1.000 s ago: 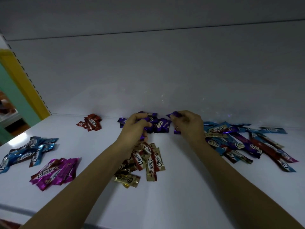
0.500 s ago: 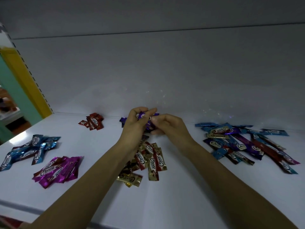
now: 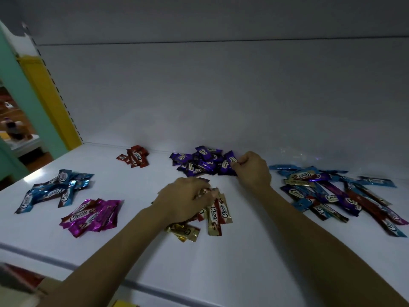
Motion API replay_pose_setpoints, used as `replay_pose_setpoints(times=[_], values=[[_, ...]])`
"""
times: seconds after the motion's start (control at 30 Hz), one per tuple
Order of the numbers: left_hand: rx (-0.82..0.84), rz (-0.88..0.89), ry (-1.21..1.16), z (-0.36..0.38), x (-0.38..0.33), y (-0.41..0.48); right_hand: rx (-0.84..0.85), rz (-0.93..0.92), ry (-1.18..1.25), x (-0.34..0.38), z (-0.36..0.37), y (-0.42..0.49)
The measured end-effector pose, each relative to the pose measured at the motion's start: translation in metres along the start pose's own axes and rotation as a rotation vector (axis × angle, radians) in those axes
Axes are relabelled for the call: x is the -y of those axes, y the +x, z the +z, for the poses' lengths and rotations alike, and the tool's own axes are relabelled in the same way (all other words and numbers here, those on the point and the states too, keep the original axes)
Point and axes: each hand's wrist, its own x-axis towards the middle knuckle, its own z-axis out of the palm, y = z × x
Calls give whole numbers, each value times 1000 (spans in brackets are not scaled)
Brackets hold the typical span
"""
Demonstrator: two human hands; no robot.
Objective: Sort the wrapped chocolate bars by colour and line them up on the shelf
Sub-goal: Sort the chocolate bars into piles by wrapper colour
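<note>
The right grip [image 3: 252, 171] pinched a purple bar [image 3: 231, 161] at the 3 o'clock edge of the purple pile [image 3: 197, 165], at 12 o'clock on the shelf [image 3: 221, 262]. The left grip [image 3: 183, 200] lay curled on the gold pile [image 3: 218, 212]; whether it held a bar could not be told.

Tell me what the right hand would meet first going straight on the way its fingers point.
Likely the purple pile: the right hand, pinching a purple bar, points left at it, with nothing visible in between.

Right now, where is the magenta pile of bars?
Head view: the magenta pile lies front-left on the shelf, beside the blue pile and left of the left hand.
</note>
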Motion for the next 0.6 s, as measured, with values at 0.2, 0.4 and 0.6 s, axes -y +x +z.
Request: replay_pose_setpoints(times=[0.2,0.4,0.6], values=[[-44,59,122,10,1,-14,-50,-195,26,9,-2,-19],[-267,64,-217,1,6,-22,203,-332,236,17,-9,-56],[-197,-198,-255,-4,29,-27,450,-312,140,2,-31,-81]])
